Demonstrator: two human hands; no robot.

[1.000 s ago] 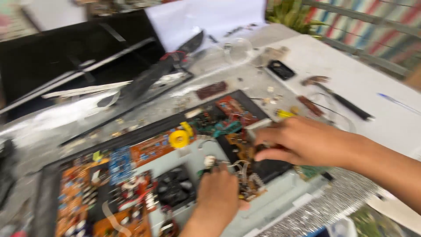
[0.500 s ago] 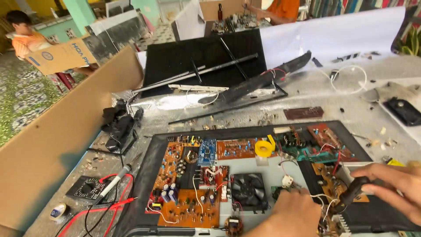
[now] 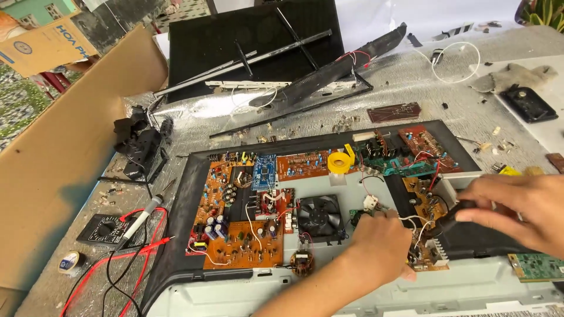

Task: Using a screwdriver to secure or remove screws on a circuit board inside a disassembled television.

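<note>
Near edge: the left hand (image 3: pixel 376 249) rests knuckles-up on the grey chassis (image 3: pixel 470 287), its fingertips at the white wires (image 3: pixel 411 223) beside a small brown circuit board (image 3: pixel 426 202); whether it pinches anything cannot be told. The right hand (image 3: pixel 520 208) is closed around a black tool handle (image 3: pixel 452 216) aimed at that board, which lies right of the black cooling fan (image 3: pixel 319 216). The step appears to be work on this board's wiring; the next move probably demands a steady tool tip and the wires kept aside. Left: multimeter (image 3: pixel 104 229) with red and black leads. Far: detached black back cover (image 3: pixel 247 41).
</note>
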